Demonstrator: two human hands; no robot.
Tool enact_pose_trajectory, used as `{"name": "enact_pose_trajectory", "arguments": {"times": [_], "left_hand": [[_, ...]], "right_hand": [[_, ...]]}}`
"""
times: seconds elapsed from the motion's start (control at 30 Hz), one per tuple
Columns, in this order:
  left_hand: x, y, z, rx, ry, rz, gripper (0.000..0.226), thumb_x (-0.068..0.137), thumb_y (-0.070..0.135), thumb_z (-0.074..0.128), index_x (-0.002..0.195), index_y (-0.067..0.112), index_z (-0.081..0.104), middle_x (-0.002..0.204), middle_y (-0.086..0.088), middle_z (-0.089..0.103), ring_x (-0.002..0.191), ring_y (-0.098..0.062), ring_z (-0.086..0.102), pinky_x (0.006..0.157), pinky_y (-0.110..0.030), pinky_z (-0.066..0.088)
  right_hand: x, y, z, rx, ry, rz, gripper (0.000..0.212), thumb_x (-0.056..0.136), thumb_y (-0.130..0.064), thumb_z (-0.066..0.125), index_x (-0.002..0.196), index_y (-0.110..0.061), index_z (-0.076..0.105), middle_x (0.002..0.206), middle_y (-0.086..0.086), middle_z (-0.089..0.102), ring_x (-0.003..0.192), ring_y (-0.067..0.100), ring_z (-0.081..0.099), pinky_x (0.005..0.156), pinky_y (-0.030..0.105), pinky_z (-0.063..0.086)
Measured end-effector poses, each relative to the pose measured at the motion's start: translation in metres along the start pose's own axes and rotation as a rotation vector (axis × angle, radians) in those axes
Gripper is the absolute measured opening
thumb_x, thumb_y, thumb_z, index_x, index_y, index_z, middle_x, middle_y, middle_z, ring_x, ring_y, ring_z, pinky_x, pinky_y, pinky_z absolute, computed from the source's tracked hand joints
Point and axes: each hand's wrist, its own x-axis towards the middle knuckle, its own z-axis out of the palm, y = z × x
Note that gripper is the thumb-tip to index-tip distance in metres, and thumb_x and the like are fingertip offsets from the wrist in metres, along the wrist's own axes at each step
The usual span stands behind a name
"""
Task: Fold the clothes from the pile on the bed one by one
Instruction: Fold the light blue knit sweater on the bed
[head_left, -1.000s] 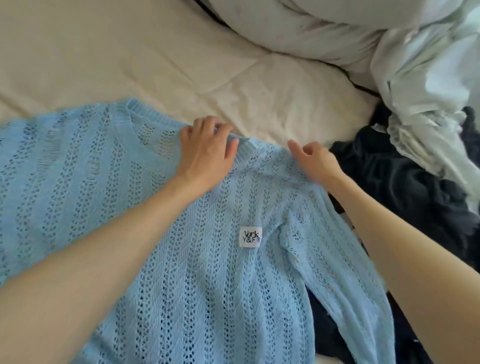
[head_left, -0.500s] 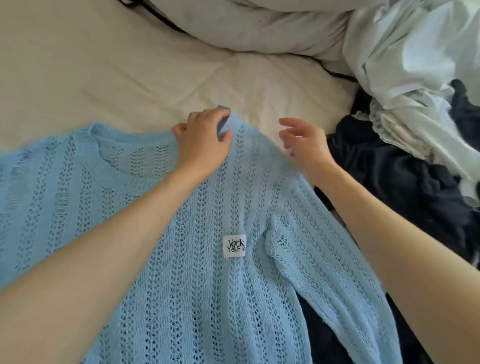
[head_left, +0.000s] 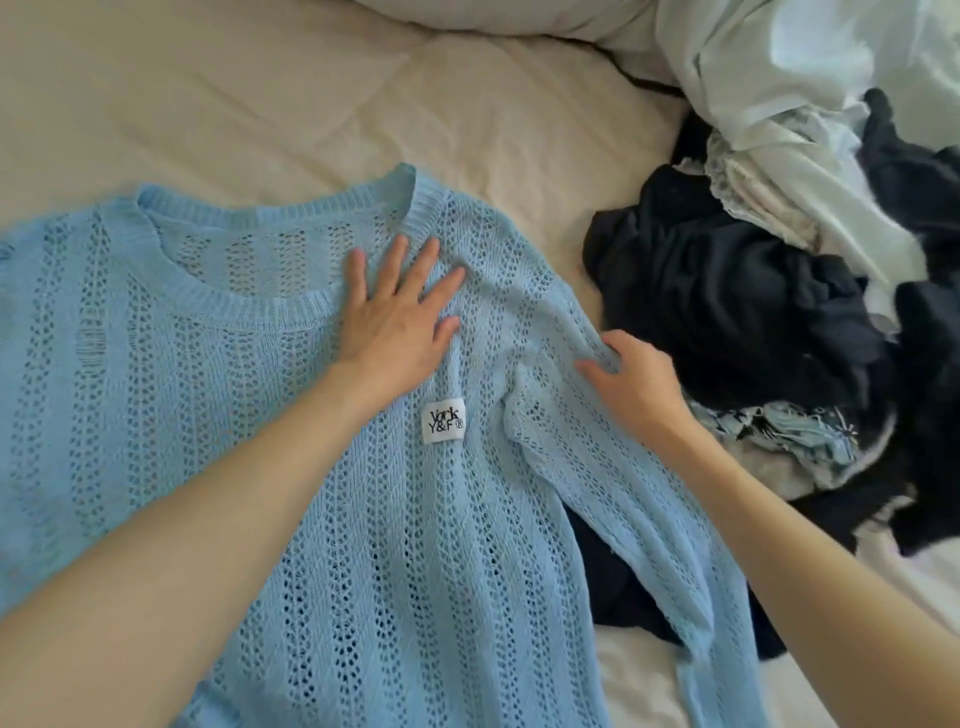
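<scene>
Left hand lies spread flat on the light-blue open-knit sweater, while the right hand pinches its bunched sleeve shoulder.

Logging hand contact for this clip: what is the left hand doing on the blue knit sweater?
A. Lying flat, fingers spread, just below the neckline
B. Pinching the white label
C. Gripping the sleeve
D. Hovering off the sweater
A: the left hand lies flat with spread fingers on the blue knit sweater below the neckline, clear of the white label.

Light-blue open-knit sweater with white label; navy and white clothes pile; cream bedcover
</scene>
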Motion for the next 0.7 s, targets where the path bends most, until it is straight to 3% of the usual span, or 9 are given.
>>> {"name": "enact_pose_trajectory", "arguments": {"times": [0.03,0.1,0.2,0.3,0.37,0.47,0.5,0.63,0.7], "left_hand": [[-0.003,0.006,-0.001,-0.026,0.013,-0.017,0.058,0.099,0.049,0.017,0.150,0.031,-0.001,0.157,-0.002,-0.015,0.143,-0.027,-0.019,0.112,-0.056,-0.015],[-0.022,0.024,0.002,-0.080,0.053,-0.023,0.058,0.099,0.046,0.018,0.150,0.029,-0.002,0.157,-0.004,-0.016,0.143,-0.026,-0.020,0.110,-0.055,-0.018],[-0.079,0.061,0.024,-0.198,0.119,0.041,0.057,0.098,0.044,0.018,0.150,0.024,0.010,0.156,-0.005,-0.012,0.144,-0.025,-0.015,0.112,-0.054,-0.018],[-0.138,0.098,0.056,-0.216,0.054,0.126,0.055,0.096,0.043,0.024,0.145,0.020,0.033,0.157,-0.009,0.014,0.145,-0.029,0.005,0.112,-0.055,-0.003],[-0.163,0.113,0.072,-0.195,-0.016,0.099,0.054,0.095,0.043,0.025,0.142,0.021,0.040,0.155,-0.010,0.023,0.144,-0.032,0.012,0.111,-0.057,0.002],[-0.177,0.123,0.078,-0.146,-0.061,0.041,0.056,0.097,0.045,0.016,0.148,0.023,0.025,0.157,-0.007,0.005,0.144,-0.031,-0.003,0.113,-0.057,-0.010],[-0.180,0.125,0.078,-0.139,-0.056,0.037,0.056,0.097,0.045,0.015,0.148,0.023,0.023,0.157,-0.007,0.004,0.144,-0.031,-0.005,0.113,-0.058,-0.011],[-0.211,0.137,0.080,-0.157,-0.009,0.077,0.054,0.092,0.040,0.030,0.141,0.018,0.041,0.152,-0.014,0.028,0.142,-0.038,0.018,0.111,-0.062,0.005],[-0.240,0.145,0.085,-0.180,-0.028,0.095,0.054,0.090,0.039,0.034,0.139,0.019,0.043,0.151,-0.014,0.031,0.140,-0.038,0.021,0.110,-0.063,0.010]], "right_hand": [[-0.003,0.001,-0.004,0.012,-0.035,0.031,0.020,0.093,-0.030,0.057,0.106,-0.014,0.060,0.085,0.002,0.064,0.074,0.020,0.058,0.065,0.033,0.046],[-0.008,0.004,-0.013,0.032,-0.086,0.091,0.020,0.092,-0.035,0.058,0.098,-0.016,0.057,0.076,-0.004,0.058,0.067,0.015,0.056,0.059,0.031,0.044],[-0.025,0.013,-0.018,-0.002,-0.099,0.145,0.036,0.090,-0.043,0.059,0.116,-0.019,0.052,0.093,-0.005,0.060,0.080,0.013,0.059,0.069,0.033,0.047],[-0.061,0.030,-0.003,-0.089,0.102,-0.028,0.050,0.093,-0.033,0.057,0.135,-0.009,0.044,0.132,0.011,0.050,0.118,0.029,0.049,0.096,0.042,0.042],[-0.096,0.044,0.014,-0.105,0.249,-0.183,0.040,0.092,-0.020,0.058,0.127,-0.002,0.053,0.130,0.017,0.052,0.118,0.035,0.048,0.099,0.044,0.039],[-0.151,0.069,0.040,-0.061,0.360,-0.226,0.027,0.087,-0.014,0.057,0.111,-0.001,0.062,0.113,0.016,0.059,0.101,0.035,0.056,0.088,0.030,0.037],[-0.169,0.075,0.048,-0.015,0.341,-0.190,0.024,0.088,-0.014,0.057,0.108,-0.002,0.063,0.108,0.014,0.060,0.095,0.031,0.058,0.083,0.028,0.039],[-0.230,0.094,0.078,0.164,0.063,0.109,0.021,0.091,-0.030,0.060,0.103,-0.012,0.061,0.093,0.001,0.063,0.087,0.019,0.059,0.076,0.033,0.045],[-0.251,0.104,0.088,0.251,-0.111,0.272,0.021,0.091,-0.038,0.059,0.086,-0.018,0.059,0.075,-0.006,0.060,0.072,0.011,0.058,0.064,0.018,0.043]]}}
